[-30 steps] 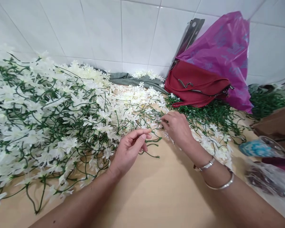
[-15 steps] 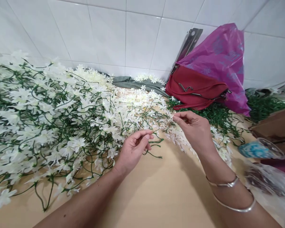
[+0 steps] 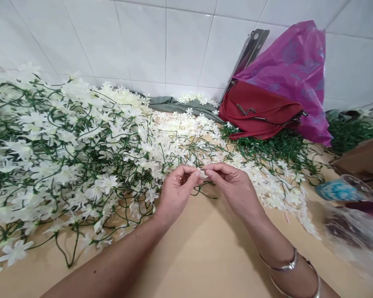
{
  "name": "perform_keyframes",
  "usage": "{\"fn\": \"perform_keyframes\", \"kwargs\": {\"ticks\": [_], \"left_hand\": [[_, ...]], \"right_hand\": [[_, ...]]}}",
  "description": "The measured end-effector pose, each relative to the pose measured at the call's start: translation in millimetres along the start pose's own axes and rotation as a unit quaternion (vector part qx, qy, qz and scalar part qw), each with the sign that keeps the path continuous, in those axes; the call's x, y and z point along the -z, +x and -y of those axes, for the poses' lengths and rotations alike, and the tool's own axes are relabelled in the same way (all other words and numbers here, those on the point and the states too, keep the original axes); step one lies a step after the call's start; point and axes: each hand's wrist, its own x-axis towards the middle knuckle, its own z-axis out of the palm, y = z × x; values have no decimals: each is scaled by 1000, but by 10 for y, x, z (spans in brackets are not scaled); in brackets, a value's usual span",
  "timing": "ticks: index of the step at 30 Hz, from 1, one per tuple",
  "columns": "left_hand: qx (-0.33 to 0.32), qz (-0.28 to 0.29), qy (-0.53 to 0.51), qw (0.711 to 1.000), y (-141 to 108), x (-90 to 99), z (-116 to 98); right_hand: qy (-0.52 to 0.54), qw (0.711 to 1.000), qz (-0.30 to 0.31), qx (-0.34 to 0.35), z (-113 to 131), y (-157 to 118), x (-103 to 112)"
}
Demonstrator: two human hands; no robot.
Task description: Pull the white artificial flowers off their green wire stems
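Fingers point(image 3: 195, 175) of both hands pinch one white flower point(image 3: 201, 173) between them (steadying its stem point(image 3: 205, 192)); heaped sprays point(image 3: 68, 149) at nine o'clock.

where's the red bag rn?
Head view, upper right: the red bag lies against the tiled wall, partly under the purple plastic bag, behind loose green stems.
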Motion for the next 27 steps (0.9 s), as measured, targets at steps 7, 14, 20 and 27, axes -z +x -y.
{"fn": "perform_keyframes", "kwargs": {"ticks": [7,14,20,27], "left_hand": [[22,-52,-39,998,-5,-47,22],[22,-49,-30,998,3,-45,14],[1,-68,-17,998,9,-46,-17],[-8,-50,-6,999,0,-64,0]], "right_hand": [[-53,896,-386,215,87,144,427],[-70,983,-125,119,38,13,168],[-66,996,-25,45,48,-160,-102],[-14,995,-32,-98,5,-92,-104]]}}
